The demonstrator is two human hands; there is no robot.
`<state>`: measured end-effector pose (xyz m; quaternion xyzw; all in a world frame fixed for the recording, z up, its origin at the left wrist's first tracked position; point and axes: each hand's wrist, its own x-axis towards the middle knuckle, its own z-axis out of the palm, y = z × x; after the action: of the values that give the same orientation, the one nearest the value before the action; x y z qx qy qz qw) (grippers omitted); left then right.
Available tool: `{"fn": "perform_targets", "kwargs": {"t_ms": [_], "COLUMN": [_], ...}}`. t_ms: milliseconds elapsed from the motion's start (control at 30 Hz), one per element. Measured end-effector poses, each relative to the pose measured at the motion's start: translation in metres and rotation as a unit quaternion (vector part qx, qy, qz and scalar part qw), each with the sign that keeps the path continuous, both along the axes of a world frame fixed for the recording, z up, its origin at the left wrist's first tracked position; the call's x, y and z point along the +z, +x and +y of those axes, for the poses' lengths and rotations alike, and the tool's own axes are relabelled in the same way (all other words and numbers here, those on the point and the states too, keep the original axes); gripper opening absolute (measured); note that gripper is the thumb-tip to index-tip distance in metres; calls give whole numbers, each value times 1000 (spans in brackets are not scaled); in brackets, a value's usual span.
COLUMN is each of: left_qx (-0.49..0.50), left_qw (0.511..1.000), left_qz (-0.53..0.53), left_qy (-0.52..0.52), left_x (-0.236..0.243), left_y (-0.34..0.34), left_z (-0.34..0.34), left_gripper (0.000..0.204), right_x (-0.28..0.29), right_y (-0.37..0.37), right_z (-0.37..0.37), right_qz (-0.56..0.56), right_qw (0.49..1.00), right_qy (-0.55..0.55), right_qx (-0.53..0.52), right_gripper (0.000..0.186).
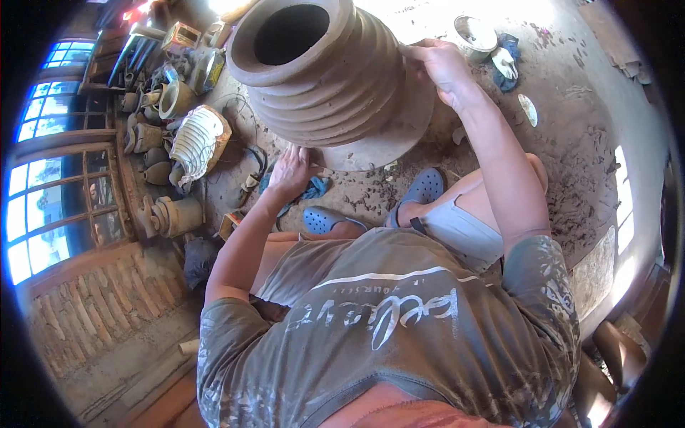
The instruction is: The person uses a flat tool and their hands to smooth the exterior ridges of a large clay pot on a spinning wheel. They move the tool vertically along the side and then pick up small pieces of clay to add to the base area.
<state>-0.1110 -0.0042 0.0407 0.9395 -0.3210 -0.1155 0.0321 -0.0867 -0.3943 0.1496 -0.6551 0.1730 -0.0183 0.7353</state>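
A large wet clay pot (321,107) with a wide round mouth and ridged walls stands on a flat round disc (389,146) in front of me. My left hand (289,173) is at the disc's near left edge, just below the pot, with its fingers stretched and lying against it. On the far right side, my right hand (444,70) has its fingers bent round the disc's edge, and the thumb side reaches toward the pot's wall. Parts of the fingers on both hands are hidden. My feet wear blue clogs (427,187), close to the disc.
Clay crumbs and smears cover the floor around the disc. A round tub (476,33) and a dark blue cloth (507,71) lie at the far right. Several small pots (176,100), a ribbed pale piece (200,143) and a stacked clay vessel (177,216) stand left, beside the windows (61,185).
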Motion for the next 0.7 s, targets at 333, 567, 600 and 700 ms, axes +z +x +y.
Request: {"fn": "perform_targets", "kwargs": {"t_ms": [333,567,600,700], "left_qx": [12,-3,-1,-16], "left_qw": [993,990,993,995], "left_qz": [-113,-128,-103,-93], "left_qy": [37,59,57,40], "left_x": [-34,-40,-34,-32], "left_y": [-39,-74,-77,-87], "left_z": [-38,-98,-106,-122], "left_gripper": [51,49,49,47], "right_x": [-9,-11,-12,-15], "right_y": [-38,-61,-63,-72], "right_z": [24,45,47,54], "right_qz": [10,3,2,-8], "right_qw": [998,989,987,983], "right_qy": [41,97,102,127], "right_qx": [-55,-114,-121,-132], "right_gripper": [13,13,13,14]}}
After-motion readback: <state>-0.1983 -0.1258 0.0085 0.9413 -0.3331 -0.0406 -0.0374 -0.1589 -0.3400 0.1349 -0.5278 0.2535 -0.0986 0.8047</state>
